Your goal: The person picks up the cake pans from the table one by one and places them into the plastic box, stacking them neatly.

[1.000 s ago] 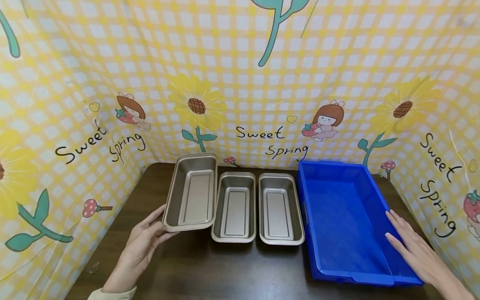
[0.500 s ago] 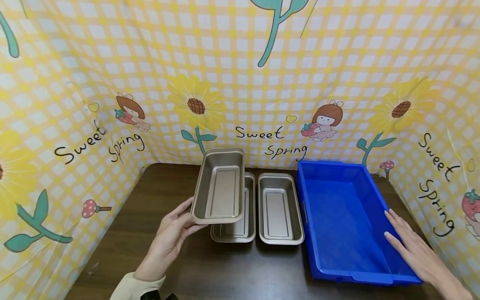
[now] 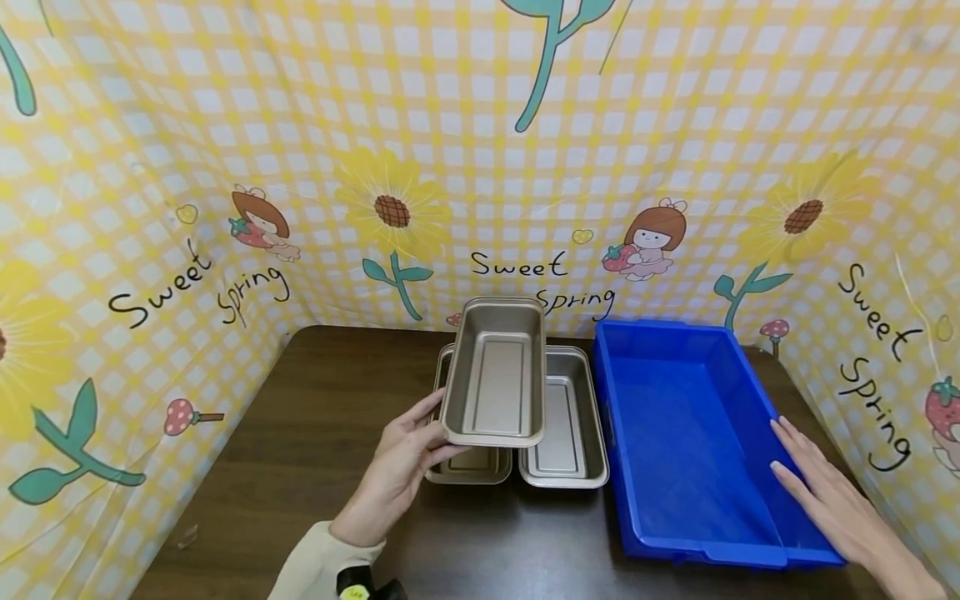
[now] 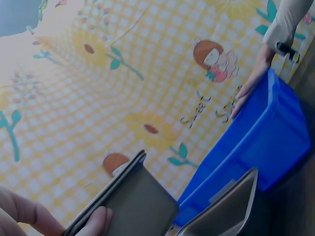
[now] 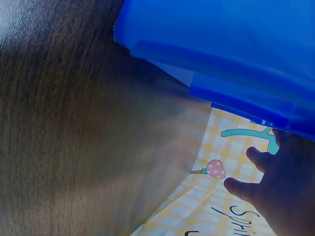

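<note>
My left hand (image 3: 401, 471) pinches the near-left corner of a metallic loaf pan (image 3: 501, 383), thumb and fingers on its rim. This pan is held raised over two matching loaf pans, overlapping both in the head view. Most of the left loaf pan (image 3: 472, 469) is hidden beneath it, while the right loaf pan (image 3: 573, 417) shows its right half. In the left wrist view the held pan's outer side (image 4: 142, 201) is seen. With straight fingers, my right hand (image 3: 828, 492) rests at the right rim of a blue plastic bin (image 3: 690, 450) that contains nothing.
Everything stands on a dark wooden table (image 3: 330, 400). A yellow checked cloth (image 3: 480, 167) with flowers and cartoon figures hangs behind and at both sides. The bin stands close beside the right pan. A small clear scrap (image 3: 187, 536) lies near the table's left edge.
My left hand has carried the loaf pan rightward and slightly up, from left of the other two pans to above them. The right hand and the bin have stayed in place.
</note>
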`<action>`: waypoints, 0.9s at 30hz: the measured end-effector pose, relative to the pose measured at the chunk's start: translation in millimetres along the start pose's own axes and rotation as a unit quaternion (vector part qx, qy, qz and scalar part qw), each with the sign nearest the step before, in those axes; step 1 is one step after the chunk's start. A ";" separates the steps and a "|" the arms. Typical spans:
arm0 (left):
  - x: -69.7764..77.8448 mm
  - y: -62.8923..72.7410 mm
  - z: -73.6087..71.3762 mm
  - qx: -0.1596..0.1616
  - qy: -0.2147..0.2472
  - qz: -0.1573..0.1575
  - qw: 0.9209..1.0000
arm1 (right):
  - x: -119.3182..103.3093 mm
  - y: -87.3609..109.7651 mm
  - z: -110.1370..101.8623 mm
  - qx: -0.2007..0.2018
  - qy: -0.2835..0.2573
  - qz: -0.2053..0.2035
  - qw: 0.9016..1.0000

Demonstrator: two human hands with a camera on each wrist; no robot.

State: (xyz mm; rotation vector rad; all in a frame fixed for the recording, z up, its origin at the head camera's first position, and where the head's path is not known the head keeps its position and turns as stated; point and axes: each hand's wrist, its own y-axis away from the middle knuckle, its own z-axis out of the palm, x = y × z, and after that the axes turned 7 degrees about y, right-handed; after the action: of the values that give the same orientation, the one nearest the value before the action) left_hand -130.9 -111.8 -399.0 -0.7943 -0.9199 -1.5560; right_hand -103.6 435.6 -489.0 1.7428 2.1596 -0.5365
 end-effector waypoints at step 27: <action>-80.6 -16.1 130.9 -0.011 0.042 -0.005 0.999 | -0.3 0.9 0.3 -0.011 0.002 0.015 1.000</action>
State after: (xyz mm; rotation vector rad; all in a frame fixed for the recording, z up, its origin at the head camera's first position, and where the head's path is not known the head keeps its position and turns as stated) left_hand -131.6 42.4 -409.6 -0.7341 -0.8475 -1.5976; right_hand -102.7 435.3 -489.3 1.7638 2.1302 -0.5013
